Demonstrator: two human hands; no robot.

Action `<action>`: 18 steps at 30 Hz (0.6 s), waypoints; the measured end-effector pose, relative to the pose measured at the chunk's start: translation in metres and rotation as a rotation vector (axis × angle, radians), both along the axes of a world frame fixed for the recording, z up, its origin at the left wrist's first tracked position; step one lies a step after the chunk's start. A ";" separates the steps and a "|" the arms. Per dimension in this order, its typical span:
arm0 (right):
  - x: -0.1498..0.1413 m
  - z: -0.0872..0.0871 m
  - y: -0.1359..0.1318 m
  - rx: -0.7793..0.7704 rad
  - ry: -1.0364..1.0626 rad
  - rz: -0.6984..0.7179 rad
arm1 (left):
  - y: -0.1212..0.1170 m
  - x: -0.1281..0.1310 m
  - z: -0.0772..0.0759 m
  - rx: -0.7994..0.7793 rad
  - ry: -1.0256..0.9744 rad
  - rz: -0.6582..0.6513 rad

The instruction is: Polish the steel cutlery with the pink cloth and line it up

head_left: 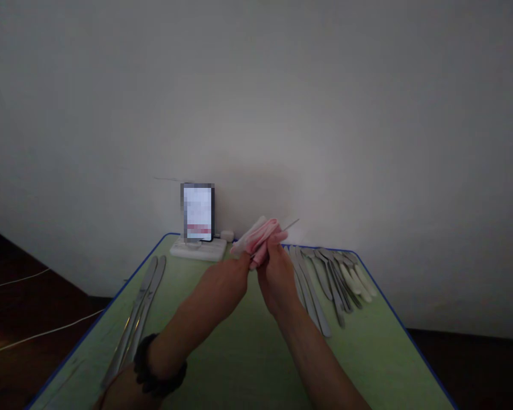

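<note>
Far left: a pale cable (43,335) lies across the dark floor (8,378). On the left side of the green table (239,359), two knives (147,280) lie next to each other, blades toward the wall (367,114). I wear a black bracelet (166,386) on my left wrist. Past the knives, at the back edge, a lit screen (199,208) stands upright behind a white base (199,250), with a white plug (227,235) just beside it.

Center: my left hand (231,285) is closed on the lower end of a pink cloth (263,233), held above the table near its back edge. A thin metal piece (292,224) pokes out of the cloth at upper right; it is too dim and covered to tell its kind. My right hand (277,279) clamps the cloth from the right, close beside my left.

Right: long metal cutlery (313,299), then shorter dark cutlery (337,296), then white-handled cutlery (351,279), spread in a row.
</note>
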State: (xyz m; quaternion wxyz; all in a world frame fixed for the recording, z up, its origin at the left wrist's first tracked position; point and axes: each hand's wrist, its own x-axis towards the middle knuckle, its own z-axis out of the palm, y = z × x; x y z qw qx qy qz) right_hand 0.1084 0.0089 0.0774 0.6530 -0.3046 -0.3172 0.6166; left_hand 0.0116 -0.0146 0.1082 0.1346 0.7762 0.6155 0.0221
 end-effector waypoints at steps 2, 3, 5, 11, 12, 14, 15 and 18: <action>0.001 -0.001 0.000 -0.015 -0.039 -0.015 | 0.001 0.000 -0.004 -0.030 0.034 -0.020; 0.001 -0.002 0.001 -0.022 -0.042 -0.025 | 0.001 -0.001 -0.005 -0.036 0.024 -0.056; 0.002 -0.003 0.002 -0.029 -0.020 -0.045 | 0.004 -0.006 -0.005 -0.029 -0.060 -0.163; 0.014 0.003 0.010 -0.007 0.118 -0.120 | 0.009 -0.024 0.011 -0.294 -0.511 -0.238; 0.017 0.005 0.011 -0.008 0.131 -0.151 | 0.010 -0.025 0.013 -0.398 -0.567 -0.210; 0.021 0.010 0.013 -0.023 0.158 -0.195 | 0.011 -0.024 0.013 -0.512 -0.627 -0.180; 0.022 0.013 0.013 -0.039 0.171 -0.193 | 0.011 -0.021 0.011 -0.497 -0.619 -0.174; 0.021 0.020 0.009 -0.075 0.241 -0.138 | 0.009 -0.010 0.005 -0.254 -0.517 -0.191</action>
